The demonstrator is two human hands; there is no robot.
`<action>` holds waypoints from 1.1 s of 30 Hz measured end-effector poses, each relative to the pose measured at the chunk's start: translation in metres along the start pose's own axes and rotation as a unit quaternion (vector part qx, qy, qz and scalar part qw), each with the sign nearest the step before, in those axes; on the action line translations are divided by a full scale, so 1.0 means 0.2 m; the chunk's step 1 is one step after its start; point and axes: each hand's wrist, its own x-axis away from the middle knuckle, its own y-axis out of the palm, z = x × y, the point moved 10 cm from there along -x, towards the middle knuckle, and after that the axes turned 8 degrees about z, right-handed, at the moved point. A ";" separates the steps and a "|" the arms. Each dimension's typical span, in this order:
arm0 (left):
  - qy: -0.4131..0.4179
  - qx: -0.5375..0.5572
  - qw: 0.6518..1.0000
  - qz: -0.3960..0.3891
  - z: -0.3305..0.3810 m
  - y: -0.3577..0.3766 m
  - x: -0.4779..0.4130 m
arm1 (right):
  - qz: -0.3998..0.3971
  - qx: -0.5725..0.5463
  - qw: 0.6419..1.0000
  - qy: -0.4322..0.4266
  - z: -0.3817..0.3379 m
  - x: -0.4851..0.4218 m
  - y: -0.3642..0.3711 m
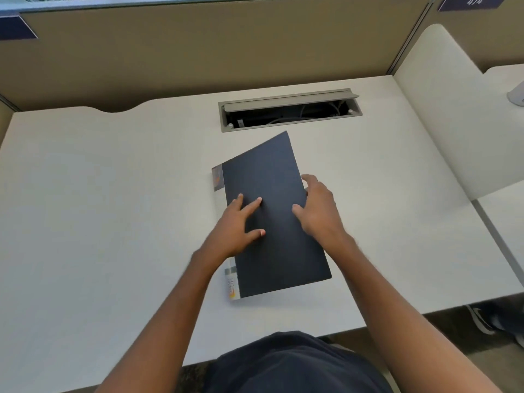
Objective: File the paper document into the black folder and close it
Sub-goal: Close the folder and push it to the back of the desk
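Closed black folder on a white counter, below a cable hatch; both hands' spread fingers press flat on it.

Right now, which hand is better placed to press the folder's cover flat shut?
Probably the left hand: its fingers already lie spread on the folder cover. The right hand sits at the right edge.

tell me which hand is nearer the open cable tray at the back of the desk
Right. The right hand sits at the black folder's right edge, farther back toward the cable tray; the left hand lies flat on the cover, nearer the person.
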 end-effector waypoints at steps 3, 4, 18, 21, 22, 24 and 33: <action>-0.013 -0.034 0.999 0.011 0.00 0.13 -0.03 | -0.017 0.029 0.999 0.016 0.16 -0.04 0.07; -0.016 -0.042 0.999 0.015 0.00 0.16 -0.04 | -0.022 0.034 0.999 0.019 0.20 -0.05 0.10; -0.054 -0.179 0.981 0.054 0.00 0.39 -0.09 | -0.070 0.150 0.986 -0.016 0.46 0.01 0.39; -0.053 -0.181 0.980 0.061 0.00 0.39 -0.09 | -0.068 0.179 0.979 -0.067 0.43 0.04 0.42; -0.051 -0.179 0.980 0.063 0.00 0.39 -0.09 | -0.076 0.185 0.977 -0.078 0.43 0.05 0.44; -0.048 -0.173 0.981 0.073 0.00 0.37 -0.08 | -0.091 0.195 0.973 -0.088 0.43 0.08 0.48; -0.209 -0.078 0.954 0.201 -0.23 0.10 0.06 | -0.076 0.228 0.966 -0.093 0.44 0.08 0.50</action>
